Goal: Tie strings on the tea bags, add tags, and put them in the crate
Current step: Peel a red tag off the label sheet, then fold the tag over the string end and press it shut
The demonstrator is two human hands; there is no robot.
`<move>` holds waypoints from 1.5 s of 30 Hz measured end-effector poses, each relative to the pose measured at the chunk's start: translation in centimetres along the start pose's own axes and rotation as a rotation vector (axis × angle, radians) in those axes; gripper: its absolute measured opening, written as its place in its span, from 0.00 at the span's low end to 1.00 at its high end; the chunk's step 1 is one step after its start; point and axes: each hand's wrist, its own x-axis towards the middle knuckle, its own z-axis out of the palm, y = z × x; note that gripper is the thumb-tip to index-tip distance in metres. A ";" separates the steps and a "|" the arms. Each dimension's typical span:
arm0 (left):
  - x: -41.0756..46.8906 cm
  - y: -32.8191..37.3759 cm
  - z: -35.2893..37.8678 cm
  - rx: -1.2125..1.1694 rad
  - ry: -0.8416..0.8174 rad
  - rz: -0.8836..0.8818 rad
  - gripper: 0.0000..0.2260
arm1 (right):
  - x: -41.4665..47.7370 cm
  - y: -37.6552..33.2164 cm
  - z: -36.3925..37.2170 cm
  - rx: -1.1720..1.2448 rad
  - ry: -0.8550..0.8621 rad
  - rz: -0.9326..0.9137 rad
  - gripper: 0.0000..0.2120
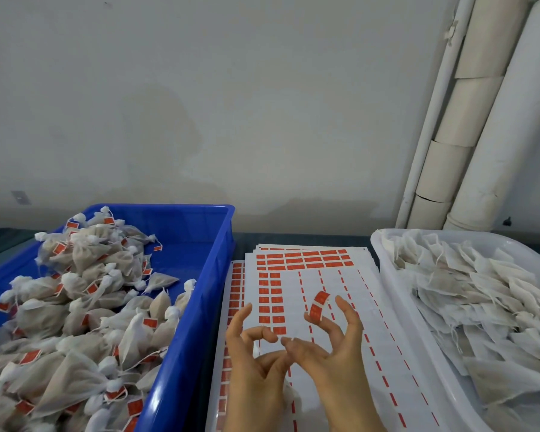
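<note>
Pinching what looks like a thin white string point(256, 350) between them, left hand point(256, 366) and right hand point(337, 360) meet over the sticker sheets point(365, 310) on the counter point(293, 238). Red tag point(319, 303) clings upright to a raised right fingertip point(317, 322), just above that pinch; blue crate point(181, 241) sits to the left.

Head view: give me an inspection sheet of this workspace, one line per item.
Surface: dark tabletop, mostly covered by the containers and sheets.
Job's things: blue crate heaped with tied, tagged tea bags; white tray of flat, untagged bags; tag sheets between them, partly peeled; one red tag stuck on a right fingertip.
Clutter: nothing seen.
Hands: left hand and right hand raised over the sheets, fingertips meeting; what they pinch is too small to tell.
Cables: nothing seen.
Surroundings: grey wall; white pipes at right.
</note>
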 end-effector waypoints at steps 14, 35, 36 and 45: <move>-0.2 1.2 0.0 0.051 -0.189 -0.146 0.08 | 1.1 -3.8 -0.3 -0.158 -0.025 -0.159 0.41; -0.1 2.7 2.9 -0.239 -0.022 -0.484 0.05 | 2.1 -6.6 -4.9 -0.276 0.175 -0.232 0.13; -0.1 2.6 3.1 -0.250 -0.017 -0.500 0.05 | 1.9 -6.4 -5.2 -0.281 0.166 -0.225 0.11; -0.4 2.4 3.9 -0.241 0.000 -0.514 0.05 | 0.0 -5.1 -5.3 -0.305 0.055 -0.124 0.18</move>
